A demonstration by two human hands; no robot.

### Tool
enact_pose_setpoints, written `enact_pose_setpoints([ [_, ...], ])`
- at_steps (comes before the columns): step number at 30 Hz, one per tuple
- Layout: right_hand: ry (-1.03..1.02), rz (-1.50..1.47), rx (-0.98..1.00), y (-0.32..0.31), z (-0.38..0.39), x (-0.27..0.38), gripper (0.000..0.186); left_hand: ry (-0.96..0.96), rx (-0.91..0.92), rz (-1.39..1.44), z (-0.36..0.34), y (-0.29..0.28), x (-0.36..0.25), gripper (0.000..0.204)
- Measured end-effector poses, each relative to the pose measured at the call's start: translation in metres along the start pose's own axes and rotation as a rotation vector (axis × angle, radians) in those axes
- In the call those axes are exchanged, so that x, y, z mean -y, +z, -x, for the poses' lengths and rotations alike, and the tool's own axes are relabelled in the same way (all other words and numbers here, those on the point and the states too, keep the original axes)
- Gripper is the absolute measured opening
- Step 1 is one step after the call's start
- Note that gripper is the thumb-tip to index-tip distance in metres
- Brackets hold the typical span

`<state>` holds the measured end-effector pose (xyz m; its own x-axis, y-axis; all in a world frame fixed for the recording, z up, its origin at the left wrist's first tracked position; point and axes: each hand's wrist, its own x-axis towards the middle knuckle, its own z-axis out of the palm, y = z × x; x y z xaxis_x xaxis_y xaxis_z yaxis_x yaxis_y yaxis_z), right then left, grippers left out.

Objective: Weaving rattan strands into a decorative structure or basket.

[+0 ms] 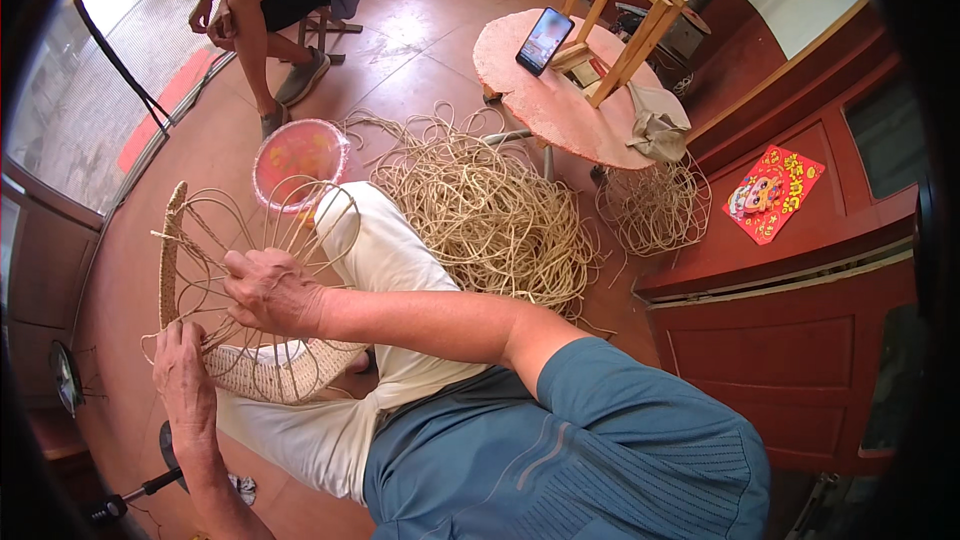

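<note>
A half-woven basket [268, 377] of pale tan cord leans against my lap, its tightly woven band curving round and long loose strands looping out of it. My left hand [183, 365] is closed on the band's left edge, thumb and fingers pinching it where strands come out. Just up and to the right, my right hand [272, 290] is curled closed among the loops, apparently round a cord strand; its palm side is hidden. The upright end of the woven band [170, 250] rises above my left hand.
A big heap of loose cord [500, 210] lies beyond my knee, beside a red basin [345, 148]. At the back right, a round table [505, 65] bears a phone [543, 41] and a wooden frame [640, 50]. Another person [285, 0] sits at the far left.
</note>
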<state>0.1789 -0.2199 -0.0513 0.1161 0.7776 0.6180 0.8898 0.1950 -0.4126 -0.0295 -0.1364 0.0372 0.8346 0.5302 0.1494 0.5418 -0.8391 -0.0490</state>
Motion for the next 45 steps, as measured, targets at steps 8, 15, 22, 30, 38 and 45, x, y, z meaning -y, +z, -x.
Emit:
enact_pose_setpoints([
  [8, -0.011, -0.013, -0.01, 0.004, 0.002, -0.002, 0.032, 0.01, -0.005, -0.125, 0.001, 0.006, -0.001, 0.004],
  [15, -0.02, -0.025, -0.018, 0.006, 0.001, -0.004, 0.033, 0.101, -0.131, -0.221, 0.014, 0.025, 0.012, 0.005],
  [22, -0.029, -0.024, -0.044, 0.004, 0.001, -0.006, 0.03, 0.164, -0.319, -0.222, 0.034, 0.043, 0.008, 0.028],
  [30, -0.068, -0.036, -0.094, 0.003, 0.005, 0.0, 0.028, -0.017, -0.117, 0.204, 0.07, 0.081, -0.091, 0.024],
  [38, -0.081, 0.02, 0.108, -0.03, 0.002, -0.014, 0.042, -0.106, -0.287, 0.22, 0.07, 0.081, -0.095, 0.04],
  [45, -0.084, 0.025, 0.174, -0.025, 0.003, -0.005, 0.044, -0.276, -0.285, 0.311, 0.086, 0.067, -0.088, 0.041],
])
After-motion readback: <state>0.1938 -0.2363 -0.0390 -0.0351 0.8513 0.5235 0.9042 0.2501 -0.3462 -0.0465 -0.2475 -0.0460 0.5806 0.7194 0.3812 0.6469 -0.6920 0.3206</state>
